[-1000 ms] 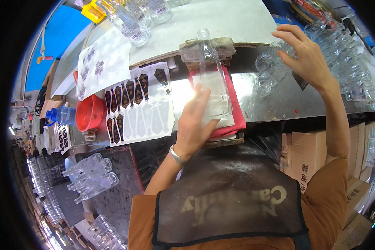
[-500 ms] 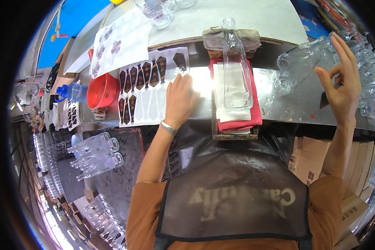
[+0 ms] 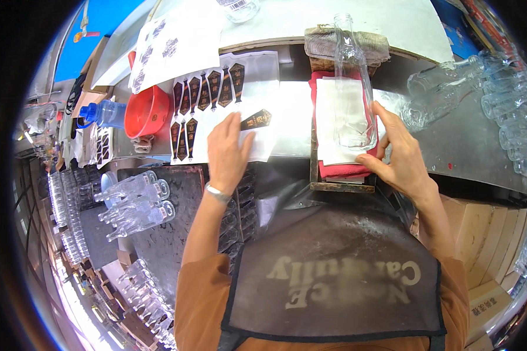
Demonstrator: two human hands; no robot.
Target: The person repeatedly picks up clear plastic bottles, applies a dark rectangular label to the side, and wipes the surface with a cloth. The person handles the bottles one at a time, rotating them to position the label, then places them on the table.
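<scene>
A clear glass bottle (image 3: 352,96) lies on a padded stand, neck away from me, base towards me. My right hand (image 3: 401,152) is at its lower right side, fingers spread and curved, index finger by the bottle's edge and thumb by its base. I cannot tell how firmly they touch. To the left, my left hand (image 3: 227,153) has thumb and index finger at the narrow end of a black and gold label (image 3: 257,119). This label is tilted sideways over the white label sheet (image 3: 208,140), where several similar dark labels stand in rows.
Under the bottle are white paper (image 3: 328,146) and red cloth (image 3: 339,171). A red bucket (image 3: 148,114) and a blue-capped water bottle (image 3: 102,112) stand at left. Several glass bottles (image 3: 439,88) lie at right; others (image 3: 137,199) rest at lower left. Cardboard boxes (image 3: 480,228) sit lower right.
My right hand has come down and left from the far right to the bottle. My left hand has drawn back towards me, and the label by its fingers has turned from upright to sideways.
</scene>
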